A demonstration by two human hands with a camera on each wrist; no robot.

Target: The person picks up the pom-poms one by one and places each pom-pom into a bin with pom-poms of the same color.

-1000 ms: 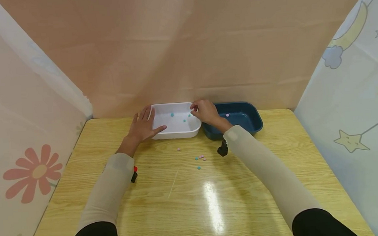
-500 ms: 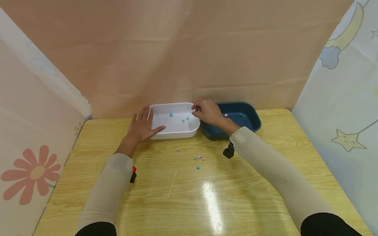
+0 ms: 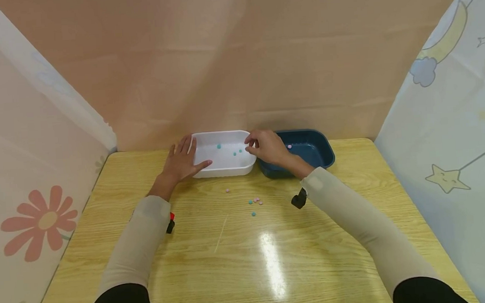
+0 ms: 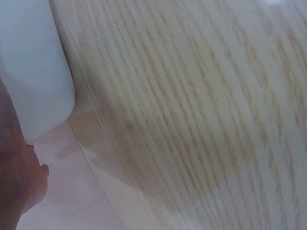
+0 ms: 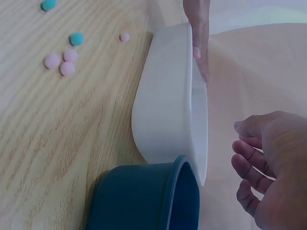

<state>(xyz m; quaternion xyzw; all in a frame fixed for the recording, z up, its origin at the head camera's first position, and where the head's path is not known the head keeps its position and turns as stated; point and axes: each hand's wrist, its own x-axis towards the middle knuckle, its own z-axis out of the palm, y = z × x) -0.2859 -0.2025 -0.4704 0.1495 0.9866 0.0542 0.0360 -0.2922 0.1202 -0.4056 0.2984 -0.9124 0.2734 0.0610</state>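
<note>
A white plastic basin (image 3: 225, 173) stands at the back of the table, with three small teal pom-poms (image 3: 219, 146) inside. My left hand (image 3: 178, 164) rests on its left end, fingers spread and thumb over the front rim. Above the basin's right end is my right hand (image 3: 267, 146), its fingers loosely bent. In the right wrist view the thumb and fingers of this hand (image 5: 276, 163) are apart, and nothing shows between them. Beside the white basin, partly behind my right forearm, is a dark blue basin (image 3: 277, 171) with a pink pom-pom (image 3: 290, 146) in it.
On the table (image 3: 191, 266), in front of the basins, lie several pink pom-poms (image 3: 256, 199) and two teal pom-poms (image 3: 253, 214). One more pink pom-pom (image 3: 227, 190) lies near the white basin. A brown backdrop (image 3: 238, 77) rises right behind the basins.
The fingers of my right hand have parted slightly, and its wrist and forearm have swung right. A teal pom-pom near these fingers now lies slightly lower in the white basin. My left hand stays put.
</note>
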